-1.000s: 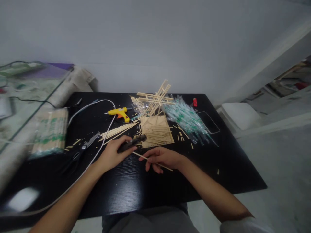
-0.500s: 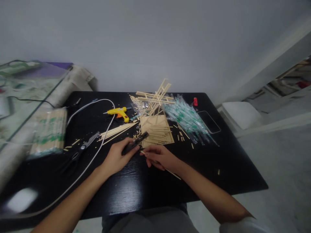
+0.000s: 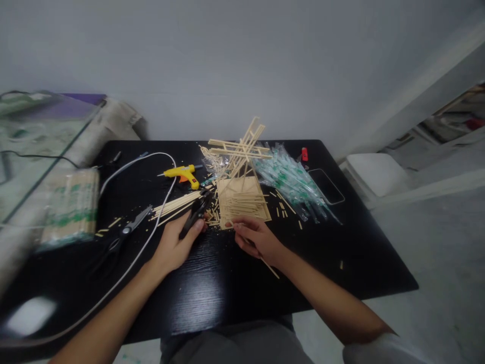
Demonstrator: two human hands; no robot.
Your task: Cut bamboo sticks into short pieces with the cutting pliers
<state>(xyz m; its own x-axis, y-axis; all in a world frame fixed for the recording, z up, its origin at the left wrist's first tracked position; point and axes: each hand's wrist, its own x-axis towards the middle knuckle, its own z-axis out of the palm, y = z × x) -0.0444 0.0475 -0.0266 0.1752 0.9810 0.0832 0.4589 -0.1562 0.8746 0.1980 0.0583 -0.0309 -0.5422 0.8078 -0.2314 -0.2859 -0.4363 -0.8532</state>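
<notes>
My left hand (image 3: 175,242) is closed round a dark plier-like cutter (image 3: 196,213) whose tip points at the loose sticks. My right hand (image 3: 255,236) pinches a thin wooden stick (image 3: 270,267) that runs back under my wrist, its front end at the near edge of a flat panel of glued sticks (image 3: 242,200). Behind the panel rises a frame of crossed sticks (image 3: 242,146). Both hands rest on the black table (image 3: 212,298).
A yellow glue gun (image 3: 182,173) with a white cable (image 3: 151,237) lies back left, scissors (image 3: 127,231) and loose sticks (image 3: 178,205) left of the hands. Wrapped stick packets (image 3: 291,182), a phone (image 3: 326,186) and a red lighter (image 3: 304,154) sit right. A stick bundle (image 3: 68,207) lies far left.
Both hands moved forward toward the stick panel. The cutter swung from lying crosswise to pointing away, and the right hand turned the stick so it runs lengthwise under the wrist.
</notes>
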